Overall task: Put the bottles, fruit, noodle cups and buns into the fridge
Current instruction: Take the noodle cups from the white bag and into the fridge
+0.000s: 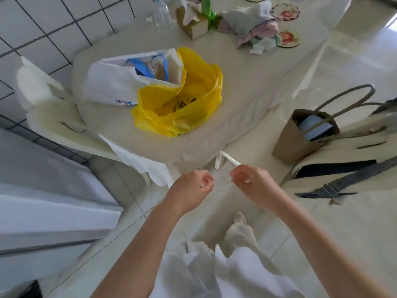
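A yellow bag (182, 97) sits open-mouthed near the middle of the round bench (247, 87), its mouth facing up and toward the camera, with a few small packets dimly visible inside; what they are cannot be told. Touching its left side lies a white bag (109, 82), tipped over with its long axis running left to right and its opening pointing right toward the yellow one; blue-wrapped packets (146, 68) show at its mouth.

Both hands hover in the air below the near edge of the bench, apart from each other and from the bags. The left hand (191, 188) has its fingers loosely curled inward, thumb toward the forefinger, and holds nothing that can be seen. The right hand (251, 181) is likewise loosely curled, palm turned down and inward, empty as far as the blur allows. Both forearms reach forward and converge toward the middle.

At the far side of the bench stand a clear bottle (163, 11), a tissue box (193, 22) and a heap of cloths (255, 24). A brown paper bag (300, 136) stands on a chair (354, 134) to the right.
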`<state>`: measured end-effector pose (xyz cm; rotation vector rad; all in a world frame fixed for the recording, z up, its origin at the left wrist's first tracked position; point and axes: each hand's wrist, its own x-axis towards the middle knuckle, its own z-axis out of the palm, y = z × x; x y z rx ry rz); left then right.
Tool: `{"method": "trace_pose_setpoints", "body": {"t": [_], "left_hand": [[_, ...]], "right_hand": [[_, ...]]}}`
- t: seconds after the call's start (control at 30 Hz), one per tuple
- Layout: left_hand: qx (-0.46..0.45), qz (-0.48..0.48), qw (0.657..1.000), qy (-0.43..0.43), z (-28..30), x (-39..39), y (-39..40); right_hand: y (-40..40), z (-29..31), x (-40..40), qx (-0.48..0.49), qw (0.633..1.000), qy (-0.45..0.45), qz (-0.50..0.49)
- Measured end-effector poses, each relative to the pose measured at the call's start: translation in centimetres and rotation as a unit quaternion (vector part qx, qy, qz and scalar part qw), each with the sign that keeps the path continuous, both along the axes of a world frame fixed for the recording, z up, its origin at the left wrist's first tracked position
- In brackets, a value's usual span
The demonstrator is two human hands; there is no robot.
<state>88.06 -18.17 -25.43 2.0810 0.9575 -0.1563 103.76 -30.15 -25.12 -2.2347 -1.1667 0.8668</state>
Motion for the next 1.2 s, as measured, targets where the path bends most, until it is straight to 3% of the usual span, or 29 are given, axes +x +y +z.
{"method": "trace_pose_setpoints", "body": {"t": [0.47,0.77,1.0,1.2], "left_hand": [[0.065,0.214,0.975,0.016,0.8,7.9,7.5],[0.233,0.320,0.916,-0.060,3.1,8.4,20.8],[0.386,0.263,0.882,-0.058,4.6,9.2,30.6],[0.435,0.109,0.890,0.084,3.1,9.5,37.2]], "right_hand": [[14.4,-0.4,13.1,-0.006,0.977,-0.010,0.211],[28.1,1.0,13.0,0.076,0.964,-0.021,0.254],[37.1,2.1,12.6,0.096,0.959,-0.050,0.261],[42.3,2.2,12.9,0.095,0.947,-0.071,0.298]]}}
